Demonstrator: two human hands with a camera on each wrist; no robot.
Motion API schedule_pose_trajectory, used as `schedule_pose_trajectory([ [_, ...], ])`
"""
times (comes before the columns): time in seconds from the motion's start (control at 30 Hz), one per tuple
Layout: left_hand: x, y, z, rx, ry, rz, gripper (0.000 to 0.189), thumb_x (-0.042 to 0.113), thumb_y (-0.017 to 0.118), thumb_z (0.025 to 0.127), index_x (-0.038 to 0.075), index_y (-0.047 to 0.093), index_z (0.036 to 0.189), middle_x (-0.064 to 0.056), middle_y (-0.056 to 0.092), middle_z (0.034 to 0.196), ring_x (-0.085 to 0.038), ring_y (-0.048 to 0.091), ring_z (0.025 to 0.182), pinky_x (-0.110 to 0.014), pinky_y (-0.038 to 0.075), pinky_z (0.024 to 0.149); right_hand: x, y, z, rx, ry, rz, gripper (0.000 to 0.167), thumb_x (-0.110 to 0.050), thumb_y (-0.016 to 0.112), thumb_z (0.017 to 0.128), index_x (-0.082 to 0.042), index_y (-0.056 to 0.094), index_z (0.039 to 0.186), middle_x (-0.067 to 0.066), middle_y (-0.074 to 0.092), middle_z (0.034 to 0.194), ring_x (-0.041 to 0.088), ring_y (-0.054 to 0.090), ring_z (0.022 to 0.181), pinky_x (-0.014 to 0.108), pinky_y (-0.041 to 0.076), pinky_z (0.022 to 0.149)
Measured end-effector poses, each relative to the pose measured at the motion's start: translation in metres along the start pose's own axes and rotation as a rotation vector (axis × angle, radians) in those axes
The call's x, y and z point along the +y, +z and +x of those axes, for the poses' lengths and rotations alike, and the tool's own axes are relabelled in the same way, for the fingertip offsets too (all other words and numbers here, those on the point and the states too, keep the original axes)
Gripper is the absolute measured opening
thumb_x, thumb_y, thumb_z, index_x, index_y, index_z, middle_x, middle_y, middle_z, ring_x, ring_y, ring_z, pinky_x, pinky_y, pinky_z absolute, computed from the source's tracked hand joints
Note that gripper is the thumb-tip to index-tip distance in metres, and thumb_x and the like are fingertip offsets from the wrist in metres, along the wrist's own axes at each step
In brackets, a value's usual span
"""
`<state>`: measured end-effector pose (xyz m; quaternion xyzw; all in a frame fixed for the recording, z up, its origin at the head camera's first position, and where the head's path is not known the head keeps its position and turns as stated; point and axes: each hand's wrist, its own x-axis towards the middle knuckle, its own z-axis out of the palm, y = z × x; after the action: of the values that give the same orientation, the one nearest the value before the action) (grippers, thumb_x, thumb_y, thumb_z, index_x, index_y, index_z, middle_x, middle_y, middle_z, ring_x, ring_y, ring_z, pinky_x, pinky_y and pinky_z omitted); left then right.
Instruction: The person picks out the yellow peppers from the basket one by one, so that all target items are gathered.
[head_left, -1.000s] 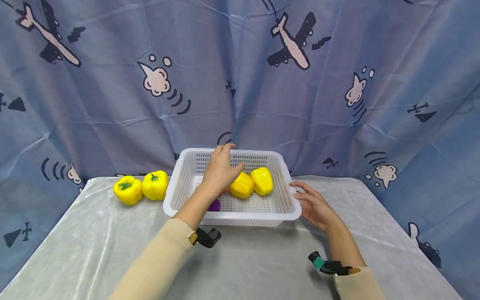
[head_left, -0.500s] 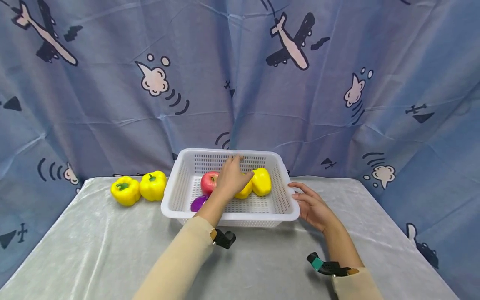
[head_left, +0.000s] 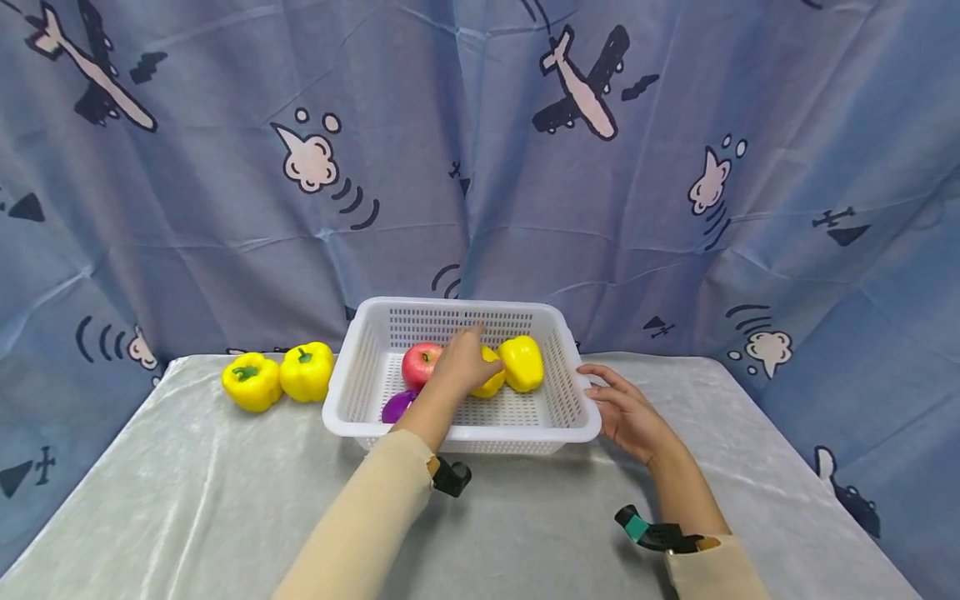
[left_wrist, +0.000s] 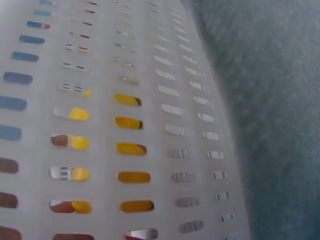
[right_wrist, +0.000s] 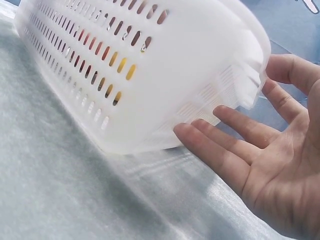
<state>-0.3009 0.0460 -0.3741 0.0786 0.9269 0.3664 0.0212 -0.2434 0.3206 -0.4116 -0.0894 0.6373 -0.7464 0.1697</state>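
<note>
My left hand [head_left: 462, 364] reaches into a white perforated basket [head_left: 517, 433] and grips a yellow bell pepper [head_left: 491, 383], partly hidden by the hand. Another yellow bell pepper [head_left: 522, 364] lies just right of it. Left of the hand are a red apple [head_left: 418, 363] and a purple vegetable [head_left: 397, 406], partly behind my wrist. My right hand [head_left: 630, 417] touches the basket's right rim with fairly straight fingers. In the right wrist view its fingertips [right_wrist: 225, 112] are at the basket's end wall. The left wrist view shows only the slotted wall [left_wrist: 100, 150], with yellow behind it.
Two yellow bell peppers, one at the far left [head_left: 253, 383] and one beside it [head_left: 307, 372], stand on the table left of the basket. A pale cloth [head_left: 225, 517] covers the table. Behind it hangs a blue curtain [head_left: 420, 192] with airplane prints.
My left hand has moved right and down within the basket and closed around the yellow bell pepper, uncovering the apple and more of the purple vegetable. The right hand stays at the rim.
</note>
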Motion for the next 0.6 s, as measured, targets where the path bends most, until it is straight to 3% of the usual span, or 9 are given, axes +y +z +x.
schedule_pose_trajectory([
  [0.17, -0.0005, 0.0014, 0.0004, -0.043, 0.007, 0.010, 0.079, 0.026, 0.078, 0.088, 0.010, 0.039, 0.155, -0.015, 0.054, 0.150, -0.032, 0.054, 0.134, -0.049, 0.040, 0.119, -0.0008, 0.0004, 0.0001, 0.000, 0.000, -0.001, 0.027, -0.013, 0.045, 0.107, -0.025, 0.048, 0.130, -0.002, 0.060, 0.128, 0.014, 0.069, 0.105, 0.032, 0.062, 0.081],
  [0.4, -0.0018, 0.0003, 0.0026, -0.077, 0.027, 0.061, 0.081, 0.020, 0.081, 0.084, 0.011, 0.041, 0.154, -0.016, 0.050, 0.151, -0.033, 0.050, 0.136, -0.050, 0.039, 0.119, -0.0032, -0.0001, 0.0009, -0.010, -0.018, 0.007, 0.027, -0.013, 0.045, 0.107, -0.025, 0.048, 0.131, -0.002, 0.063, 0.126, 0.014, 0.070, 0.105, 0.033, 0.062, 0.081],
  [0.6, -0.0051, 0.0003, 0.0033, -0.193, 0.109, 0.023, 0.083, 0.003, 0.080, 0.081, 0.013, 0.041, 0.154, -0.012, 0.049, 0.153, -0.031, 0.052, 0.132, -0.049, 0.041, 0.118, -0.0015, 0.0006, 0.0005, -0.022, -0.009, 0.019, 0.027, -0.012, 0.043, 0.107, -0.025, 0.049, 0.130, -0.003, 0.062, 0.126, 0.014, 0.070, 0.104, 0.032, 0.062, 0.082],
])
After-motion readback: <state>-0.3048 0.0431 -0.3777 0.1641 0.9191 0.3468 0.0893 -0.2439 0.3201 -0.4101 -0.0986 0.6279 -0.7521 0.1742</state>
